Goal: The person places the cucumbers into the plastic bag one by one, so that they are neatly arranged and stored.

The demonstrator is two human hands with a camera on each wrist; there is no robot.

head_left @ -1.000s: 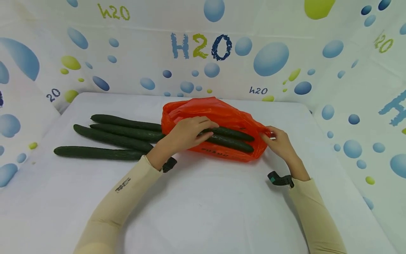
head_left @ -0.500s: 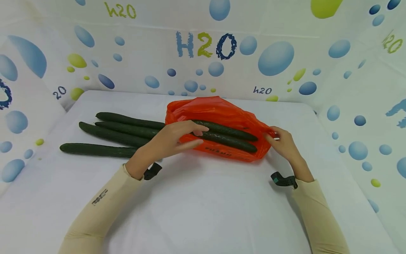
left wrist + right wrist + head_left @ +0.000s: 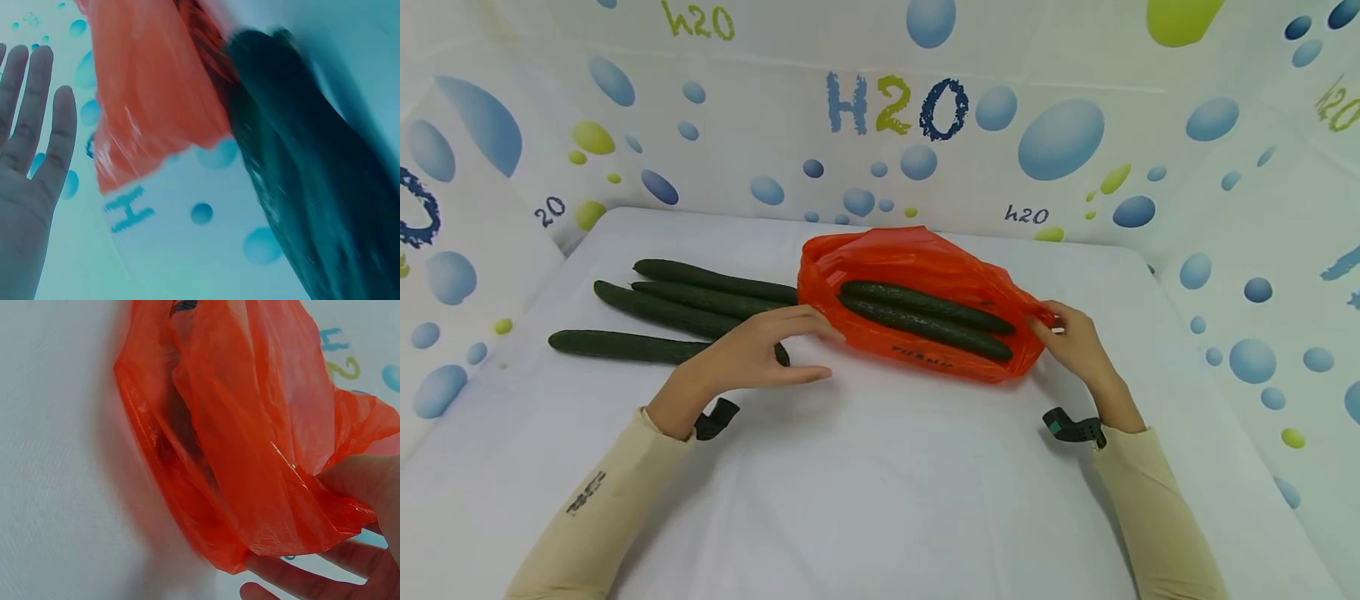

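A red plastic bag [image 3: 917, 250] lies on its side with its front pulled apart. Two long dark green cucumbers [image 3: 928, 315] rest side by side inside it. My right hand [image 3: 1075, 342] pinches the bag's right edge; in the right wrist view, thumb and fingers [image 3: 359, 481] grip the thin film. Left of the bag lie several more cucumbers [image 3: 688, 308], partly behind my left hand [image 3: 745, 350]. That hand hovers over their near ends with thumb and fingers apart, holding nothing. In the left wrist view its fingers [image 3: 39, 94] are extended, apart from the cucumbers [image 3: 300, 156].
Everything lies on a table with a white cloth [image 3: 880, 483]. Behind it hangs a white curtain [image 3: 760, 108] printed with blue and green drops. A small black device [image 3: 715, 419] is strapped at the left wrist and another black device [image 3: 1071, 427] at the right.
My left hand has drawn back leftward, off the cucumbers in the bag, to the ones outside it. My right hand keeps its pinch on the bag. The head view has shifted slightly.
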